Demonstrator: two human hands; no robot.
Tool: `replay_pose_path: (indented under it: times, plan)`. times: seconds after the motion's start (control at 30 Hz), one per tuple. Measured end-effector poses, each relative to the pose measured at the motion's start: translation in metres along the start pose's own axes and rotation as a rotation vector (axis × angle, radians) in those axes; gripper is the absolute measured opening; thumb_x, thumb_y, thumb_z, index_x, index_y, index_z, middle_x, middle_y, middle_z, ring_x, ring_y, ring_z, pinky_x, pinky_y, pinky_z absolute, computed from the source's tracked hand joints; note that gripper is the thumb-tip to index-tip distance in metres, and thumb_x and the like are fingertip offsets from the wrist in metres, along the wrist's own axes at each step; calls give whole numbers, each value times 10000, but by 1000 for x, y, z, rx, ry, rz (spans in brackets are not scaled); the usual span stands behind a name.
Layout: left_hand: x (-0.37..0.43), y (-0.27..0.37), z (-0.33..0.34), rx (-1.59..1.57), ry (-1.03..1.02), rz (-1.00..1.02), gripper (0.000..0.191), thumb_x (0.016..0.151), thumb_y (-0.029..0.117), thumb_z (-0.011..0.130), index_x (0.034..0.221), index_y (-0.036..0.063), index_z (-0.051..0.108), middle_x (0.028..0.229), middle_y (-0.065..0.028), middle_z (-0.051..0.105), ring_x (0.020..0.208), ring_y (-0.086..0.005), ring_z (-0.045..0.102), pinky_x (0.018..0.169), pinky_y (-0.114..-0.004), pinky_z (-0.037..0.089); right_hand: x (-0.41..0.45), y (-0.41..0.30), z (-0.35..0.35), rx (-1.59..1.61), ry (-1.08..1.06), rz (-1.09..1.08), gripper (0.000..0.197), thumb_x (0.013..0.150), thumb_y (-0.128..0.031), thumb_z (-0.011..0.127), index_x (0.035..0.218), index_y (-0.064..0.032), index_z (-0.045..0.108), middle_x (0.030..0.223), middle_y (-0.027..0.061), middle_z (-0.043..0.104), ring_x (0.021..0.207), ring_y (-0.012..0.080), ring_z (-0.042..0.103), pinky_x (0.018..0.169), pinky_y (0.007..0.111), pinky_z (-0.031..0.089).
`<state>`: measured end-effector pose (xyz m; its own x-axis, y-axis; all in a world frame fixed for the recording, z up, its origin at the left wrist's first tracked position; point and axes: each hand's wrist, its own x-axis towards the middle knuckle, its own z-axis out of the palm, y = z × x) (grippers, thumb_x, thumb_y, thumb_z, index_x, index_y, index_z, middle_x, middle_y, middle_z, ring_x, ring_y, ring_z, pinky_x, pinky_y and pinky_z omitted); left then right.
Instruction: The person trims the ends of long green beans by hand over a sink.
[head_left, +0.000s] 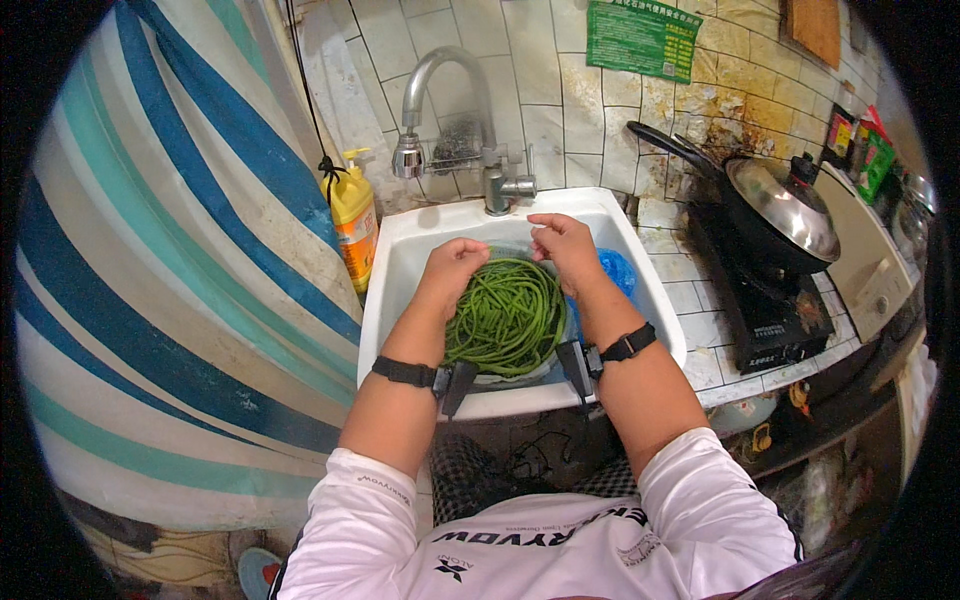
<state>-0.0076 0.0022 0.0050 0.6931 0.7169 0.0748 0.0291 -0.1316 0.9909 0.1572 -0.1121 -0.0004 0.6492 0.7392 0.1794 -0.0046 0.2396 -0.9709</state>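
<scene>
Long green beans (506, 319) lie coiled in a round container inside a white sink (394, 262), with short cut pieces on top of them. My left hand (457, 266) is over the upper left edge of the beans, its thumb and fingertips close together; whether something thin is between them cannot be told. Above the upper right edge, my right hand (562, 244) has its index finger extended and its other fingers curled. Whether it holds a small bit is too small to tell. A blue plastic bag (617, 271) sits in the sink, right of the container, partly behind my right forearm.
A chrome faucet (495, 180) rises behind the sink. A yellow pump bottle (352, 217) stands at its left, beside a striped curtain (195, 247). To the right, a lidded black pan (780, 217) rests on a black gas stove (780, 322) on the tiled counter (701, 300).
</scene>
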Motion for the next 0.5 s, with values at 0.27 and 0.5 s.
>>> replay_pose_path:
  times: [0.27, 0.5]
  plan:
    - [17, -34, -16, 344, 60, -164, 154, 742, 83, 626, 885, 34, 660, 762, -66, 631, 665, -144, 557, 620, -272, 451, 10, -1, -40, -897, 215, -35, 278, 749, -206, 584, 923, -2, 655, 886, 197, 658, 740, 347, 635, 691, 409, 500]
    - [14, -29, -11, 558, -50, -213, 281, 781, 78, 556, 1045, 85, 652, 886, -95, 638, 805, -198, 587, 732, -304, 457, -13, -21, -35, -1451, 80, 265, 304, 752, -222, 572, 977, -41, 669, 1039, 189, 635, 913, 377, 609, 831, 431, 477]
